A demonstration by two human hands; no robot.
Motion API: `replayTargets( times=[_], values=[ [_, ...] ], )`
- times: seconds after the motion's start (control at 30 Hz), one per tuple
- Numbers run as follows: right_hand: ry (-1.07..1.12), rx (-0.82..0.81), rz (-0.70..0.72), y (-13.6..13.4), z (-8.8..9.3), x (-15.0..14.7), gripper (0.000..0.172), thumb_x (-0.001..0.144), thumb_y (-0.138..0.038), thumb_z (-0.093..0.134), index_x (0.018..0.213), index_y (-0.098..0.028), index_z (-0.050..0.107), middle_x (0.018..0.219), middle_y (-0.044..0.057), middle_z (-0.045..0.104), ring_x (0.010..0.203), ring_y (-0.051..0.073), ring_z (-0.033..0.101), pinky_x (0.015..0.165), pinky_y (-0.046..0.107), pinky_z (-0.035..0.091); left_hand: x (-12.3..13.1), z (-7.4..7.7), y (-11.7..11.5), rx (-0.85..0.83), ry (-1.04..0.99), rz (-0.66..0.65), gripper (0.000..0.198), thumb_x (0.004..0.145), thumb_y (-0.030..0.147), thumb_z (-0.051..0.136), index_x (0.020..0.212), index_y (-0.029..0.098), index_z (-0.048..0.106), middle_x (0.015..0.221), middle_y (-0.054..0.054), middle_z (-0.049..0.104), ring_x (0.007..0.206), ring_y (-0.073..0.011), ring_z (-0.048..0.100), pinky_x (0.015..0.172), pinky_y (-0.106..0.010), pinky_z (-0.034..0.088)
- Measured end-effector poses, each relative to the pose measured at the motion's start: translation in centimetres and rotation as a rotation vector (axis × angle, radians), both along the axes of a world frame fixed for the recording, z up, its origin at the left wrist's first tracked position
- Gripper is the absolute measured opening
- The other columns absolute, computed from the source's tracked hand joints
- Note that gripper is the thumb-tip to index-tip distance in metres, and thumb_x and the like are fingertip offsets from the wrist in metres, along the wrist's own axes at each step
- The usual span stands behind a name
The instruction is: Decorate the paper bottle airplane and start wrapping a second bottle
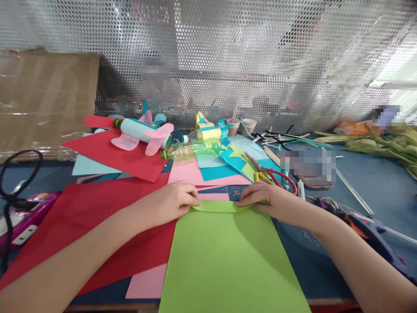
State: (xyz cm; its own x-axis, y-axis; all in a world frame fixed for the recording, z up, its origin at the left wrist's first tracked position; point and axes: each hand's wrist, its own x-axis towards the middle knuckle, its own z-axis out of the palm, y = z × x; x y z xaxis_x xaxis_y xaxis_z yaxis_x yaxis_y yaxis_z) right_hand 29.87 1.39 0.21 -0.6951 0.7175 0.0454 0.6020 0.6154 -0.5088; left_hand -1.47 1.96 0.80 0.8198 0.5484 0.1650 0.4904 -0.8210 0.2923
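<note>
Green sheet point(228, 261) lies flat on the blue counter point(378, 182), near edge, centre of view, long side running away from the person. Its far edge is turned over twd the person into a narrow flap point(216, 206). Left hand point(174, 199) sits at the flap's left end, fingers curled under, grip clenched down on the fold. Right hand point(269, 199) is at the flap's right end, fingers lower & flatter, grip grasping the same fold. Both forearms come in from the bottom corners.

Under the sheet's left side: a big red sheet point(81, 217), w/ a pink sheet point(146, 282) showing below it. Just past the hands, more pink, teal & pale blue paper in a loose stack. Red-handled scissors point(276, 174) lie just beyond the right hand, apart from it. Phone point(314, 181) to the right of those, face partly blurred. Dark glue gun point(368, 228) beside the right forearm.

Further back: a paper plane point(143, 135) built on a pale blue tube w/ pink wings, resting on another red sheet; a clear plastic bottle point(192, 150) on its side next to it. Green stalks point(384, 143) far right. Purple power strip point(22, 217) w/ black cable point(19, 174) far left. Cardboard point(45, 95) & perforated metal mesh point(228, 52) behind.
</note>
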Motion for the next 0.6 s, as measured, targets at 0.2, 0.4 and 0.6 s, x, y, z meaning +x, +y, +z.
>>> replayTargets(
  times=[0.2,0.4,0.6],
  values=[
    [0.065,-0.088,-0.034,-0.3,0.2,-0.1,0.035,0.079,-0.009,0.054,0.099,-0.027,0.077,0.108,0.004,0.072,0.098,0.021,0.067,0.092,0.035,0.051,-0.1,-0.1,0.3,0.032,-0.041,0.011,0.032,0.083,0.003,0.051,0.096,0.020,0.075,0.095,-0.007,0.071,0.090,-0.0177,0.065,0.081,-0.029,0.052],
    [0.300,-0.348,0.002,-1.6,2.1,-0.3,0.038,0.091,-0.040,0.058,0.127,-0.030,0.063,0.127,0.006,0.064,0.101,0.020,0.065,0.086,0.032,0.054,0.1,0.3,1.2,0.062,-0.321,0.252,0.033,0.088,0.008,0.047,0.090,0.024,0.075,0.104,-0.004,0.069,0.098,-0.0168,0.064,0.090,-0.033,0.051],
    [0.537,-0.831,0.053,-2.2,1.0,-1.6,0.061,0.095,-0.057,0.042,0.149,-0.031,0.031,0.135,0.013,0.056,0.097,0.020,0.067,0.081,0.036,0.056,1.4,0.7,0.5,-0.062,-0.348,0.243,0.031,0.088,0.008,0.052,0.081,0.026,0.076,0.125,-0.004,0.058,0.123,-0.0208,0.053,0.106,-0.043,0.043]
  ],
)
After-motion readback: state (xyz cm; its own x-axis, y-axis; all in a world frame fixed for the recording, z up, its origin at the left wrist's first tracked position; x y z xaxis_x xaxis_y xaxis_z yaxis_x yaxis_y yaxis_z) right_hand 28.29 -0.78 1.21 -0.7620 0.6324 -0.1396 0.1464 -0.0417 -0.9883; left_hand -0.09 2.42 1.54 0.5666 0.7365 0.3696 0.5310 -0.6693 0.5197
